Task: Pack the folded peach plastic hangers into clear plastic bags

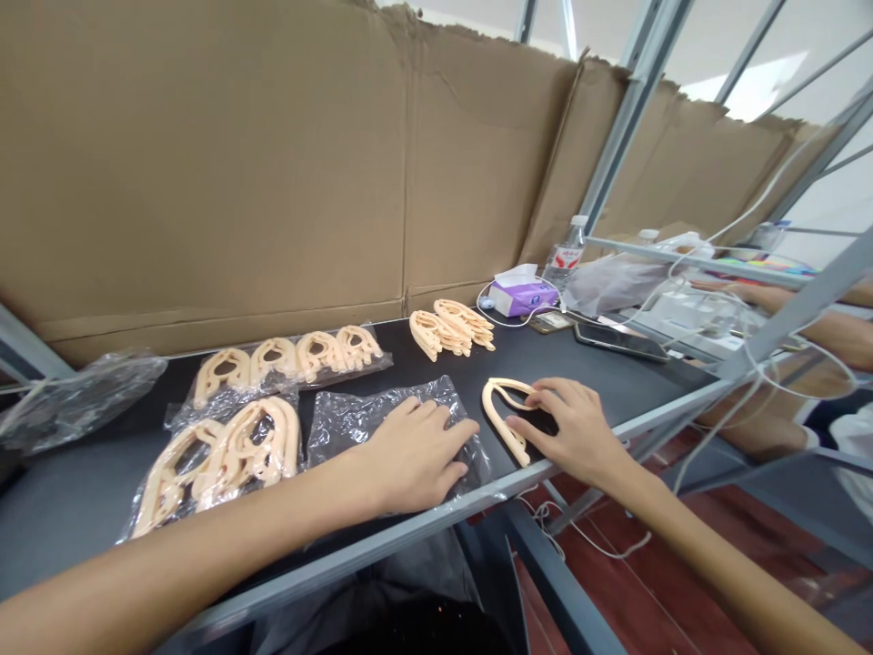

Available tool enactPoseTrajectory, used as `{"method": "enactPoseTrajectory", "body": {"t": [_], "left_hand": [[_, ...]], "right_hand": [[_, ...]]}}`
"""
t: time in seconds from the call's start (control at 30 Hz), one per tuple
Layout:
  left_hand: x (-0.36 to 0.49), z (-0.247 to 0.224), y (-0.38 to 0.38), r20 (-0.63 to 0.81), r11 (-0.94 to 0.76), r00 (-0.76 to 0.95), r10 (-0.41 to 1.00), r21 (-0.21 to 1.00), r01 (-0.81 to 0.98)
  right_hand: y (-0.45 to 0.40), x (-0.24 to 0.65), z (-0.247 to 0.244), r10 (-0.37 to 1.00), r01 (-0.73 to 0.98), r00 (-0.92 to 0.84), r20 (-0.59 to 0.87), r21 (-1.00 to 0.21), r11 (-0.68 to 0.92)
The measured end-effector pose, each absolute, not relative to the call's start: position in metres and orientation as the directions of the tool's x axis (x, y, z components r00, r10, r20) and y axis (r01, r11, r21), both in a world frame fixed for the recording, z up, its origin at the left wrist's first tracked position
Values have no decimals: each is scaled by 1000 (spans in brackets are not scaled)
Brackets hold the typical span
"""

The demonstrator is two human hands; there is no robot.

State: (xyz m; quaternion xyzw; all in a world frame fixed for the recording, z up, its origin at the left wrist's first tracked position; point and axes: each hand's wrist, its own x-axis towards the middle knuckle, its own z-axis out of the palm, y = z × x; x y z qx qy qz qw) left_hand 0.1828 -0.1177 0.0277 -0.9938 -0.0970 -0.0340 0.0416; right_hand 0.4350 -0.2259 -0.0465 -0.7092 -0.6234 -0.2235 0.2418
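Observation:
My left hand (417, 455) lies palm down, fingers spread, on a clear plastic bag (347, 418) on the black tabletop. To its right, my right hand (573, 428) has its thumb and fingers closed on one side of a peach-coloured folding hanger (496, 409), which lies near the table's front edge. The fingertips partly cover that hanger's right arm. Behind it, more hangers (454, 327) lie in two small overlapping stacks. On the left, bagged hangers (255, 446) lie close to my left forearm, and a row of bagged hangers (286, 357) sits farther back.
A crumpled clear bag (88, 396) lies at the far left. At the back right are a purple tissue pack (524, 298), a water bottle (567, 255), a phone (620, 338) and white cables. Cardboard (273, 164) walls the back. Another person's arm (811, 332) shows at right.

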Motion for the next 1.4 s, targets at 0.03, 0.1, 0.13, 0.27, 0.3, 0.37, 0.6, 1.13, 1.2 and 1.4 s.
{"method": "enactPoseTrajectory", "body": {"t": [0.03,0.1,0.13,0.27,0.3,0.37,0.6,1.13,1.2,1.4], "left_hand": [[183,27,-118,78,-978,979,189,-75,195],[182,26,-118,83,-979,979,186,-74,192],[182,26,-119,86,-979,979,184,-74,190],[182,24,-119,96,-978,978,183,-78,191],[182,24,-119,97,-979,978,182,-78,190],[183,24,-118,97,-979,979,180,-79,188],[182,25,-118,90,-978,979,184,-85,192],[186,25,-121,116,-981,979,166,-81,176],[190,25,-121,139,-983,979,149,-87,162],[199,22,-118,136,-991,984,114,-58,123]], "right_hand": [[-227,433,-46,757,989,122,641,-16,-145],[-229,430,-43,750,973,117,651,78,-219],[-230,428,-42,764,964,111,636,117,-237],[-233,423,-36,825,942,89,557,222,-251],[-233,423,-35,830,933,93,549,244,-266],[-234,422,-33,840,914,111,531,278,-296],[-234,427,-37,841,931,238,486,132,-340],[-203,481,-35,931,965,225,289,-200,-171],[-208,474,-36,933,968,224,283,-174,-180],[-216,451,-26,955,962,250,159,-153,-226]]}}
